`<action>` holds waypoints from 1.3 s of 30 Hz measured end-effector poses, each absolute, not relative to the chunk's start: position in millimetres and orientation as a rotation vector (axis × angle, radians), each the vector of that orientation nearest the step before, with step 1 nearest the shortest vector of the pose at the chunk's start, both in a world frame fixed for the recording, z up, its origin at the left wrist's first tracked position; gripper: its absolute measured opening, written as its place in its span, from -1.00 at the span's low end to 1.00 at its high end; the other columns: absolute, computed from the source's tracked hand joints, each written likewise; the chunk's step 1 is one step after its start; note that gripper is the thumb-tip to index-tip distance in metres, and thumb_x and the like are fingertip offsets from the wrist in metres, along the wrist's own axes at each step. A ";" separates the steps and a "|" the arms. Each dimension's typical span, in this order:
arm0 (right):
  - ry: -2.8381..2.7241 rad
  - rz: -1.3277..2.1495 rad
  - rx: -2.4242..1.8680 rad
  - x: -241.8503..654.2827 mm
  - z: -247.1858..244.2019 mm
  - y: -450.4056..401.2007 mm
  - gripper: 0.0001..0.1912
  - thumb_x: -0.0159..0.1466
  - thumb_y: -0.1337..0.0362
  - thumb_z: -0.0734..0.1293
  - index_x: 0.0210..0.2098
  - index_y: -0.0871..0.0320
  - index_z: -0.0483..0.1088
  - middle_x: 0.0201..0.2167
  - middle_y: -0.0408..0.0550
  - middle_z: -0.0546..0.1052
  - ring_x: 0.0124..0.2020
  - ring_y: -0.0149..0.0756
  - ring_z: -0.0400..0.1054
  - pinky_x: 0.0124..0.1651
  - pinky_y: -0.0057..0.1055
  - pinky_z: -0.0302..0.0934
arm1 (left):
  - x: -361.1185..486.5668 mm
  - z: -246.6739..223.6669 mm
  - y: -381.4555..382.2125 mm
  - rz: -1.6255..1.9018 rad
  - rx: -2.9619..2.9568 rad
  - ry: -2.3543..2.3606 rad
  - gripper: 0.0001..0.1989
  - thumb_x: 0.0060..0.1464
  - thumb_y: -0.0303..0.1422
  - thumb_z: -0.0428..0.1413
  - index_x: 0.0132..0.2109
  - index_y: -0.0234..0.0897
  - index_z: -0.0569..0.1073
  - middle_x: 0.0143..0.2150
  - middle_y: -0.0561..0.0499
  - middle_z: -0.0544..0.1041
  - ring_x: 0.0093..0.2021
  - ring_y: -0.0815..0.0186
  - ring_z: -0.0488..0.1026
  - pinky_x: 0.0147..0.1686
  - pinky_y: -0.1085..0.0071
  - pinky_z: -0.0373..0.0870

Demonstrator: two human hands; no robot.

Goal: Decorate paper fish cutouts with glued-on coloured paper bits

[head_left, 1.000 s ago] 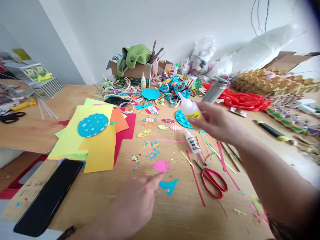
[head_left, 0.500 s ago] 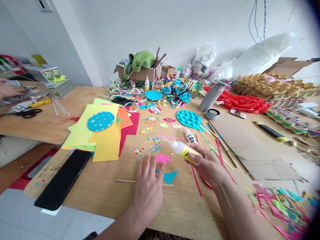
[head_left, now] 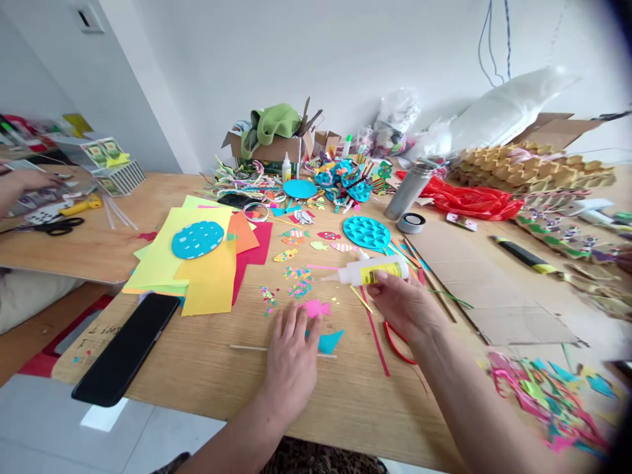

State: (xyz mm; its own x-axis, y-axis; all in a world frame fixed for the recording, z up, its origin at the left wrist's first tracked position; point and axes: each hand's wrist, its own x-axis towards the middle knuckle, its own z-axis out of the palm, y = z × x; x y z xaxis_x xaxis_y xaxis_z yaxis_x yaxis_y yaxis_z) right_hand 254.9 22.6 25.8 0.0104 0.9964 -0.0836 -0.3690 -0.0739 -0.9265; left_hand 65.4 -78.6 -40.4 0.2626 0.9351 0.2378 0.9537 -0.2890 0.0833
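Note:
My right hand (head_left: 402, 299) is closed around a white glue bottle (head_left: 378, 270) with a yellow label, held above the table on its side with the nozzle pointing left. My left hand (head_left: 295, 352) lies flat, fingers stretched, its fingertips at the edge of a pink paper fish (head_left: 316, 308). A blue paper scrap (head_left: 330, 341) and a thin white stick (head_left: 247, 347) lie beside and partly under that hand. Small paper confetti (head_left: 299, 288) is heaped beyond the fingertips. Several decorated paper fish (head_left: 285, 255) lie farther back. A second glue bottle is mostly hidden behind the held one.
Coloured paper sheets (head_left: 210, 283) and a black phone (head_left: 126, 349) lie left. A steel flask (head_left: 409, 191), a blue scalloped disc (head_left: 366, 232) and cardboard (head_left: 488, 289) are to the right. Paper scraps (head_left: 548, 401) lie near right. Another person's hand (head_left: 29, 181) shows far left.
The glue bottle in my right hand has turned from a downward slant to nearly level. My left hand has stayed by the pink fish. The view has shifted slightly.

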 end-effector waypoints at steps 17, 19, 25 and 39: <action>-1.398 0.899 -1.181 228.0 -1.6 1.6 -0.66 0.12 0.05 0.44 -0.30 0.09 0.28 -0.42 -0.13 0.42 -0.40 -0.29 0.32 -0.35 -0.36 0.26 | 64.5 -38.5 -78.2 -0.377 -2.437 -1.802 -0.45 0.11 -0.58 -0.01 0.24 -0.19 0.32 0.23 -0.18 0.34 0.27 -0.03 0.22 0.22 -0.04 0.21; -1.457 0.836 -1.188 227.3 -3.5 1.1 -0.68 0.13 0.05 0.43 -0.32 0.09 0.28 -0.44 -0.15 0.40 -0.42 -0.31 0.29 -0.37 -0.38 0.23 | 64.3 -38.8 -78.2 -0.373 -2.437 -1.799 -0.43 0.10 -0.59 -0.01 0.26 -0.19 0.30 0.23 -0.19 0.33 0.27 -0.02 0.22 0.21 -0.04 0.23; -1.540 0.783 -1.183 228.6 -10.6 2.5 -0.69 0.16 0.07 0.42 -0.28 0.11 0.30 -0.41 -0.13 0.40 -0.39 -0.31 0.30 -0.35 -0.39 0.22 | 64.4 -38.7 -77.4 -0.355 -2.442 -1.784 -0.43 0.09 -0.61 -0.01 0.24 -0.22 0.31 0.23 -0.22 0.32 0.27 -0.04 0.22 0.19 -0.04 0.26; -1.600 0.758 -1.148 232.6 -17.9 9.5 -0.68 0.14 0.10 0.44 -0.25 0.15 0.34 -0.40 -0.08 0.48 -0.40 -0.27 0.37 -0.35 -0.37 0.29 | 64.3 -45.4 -77.2 -0.387 -2.413 -1.762 -0.46 0.09 -0.59 0.05 0.22 -0.21 0.35 0.21 -0.23 0.34 0.24 -0.03 0.25 0.19 -0.03 0.27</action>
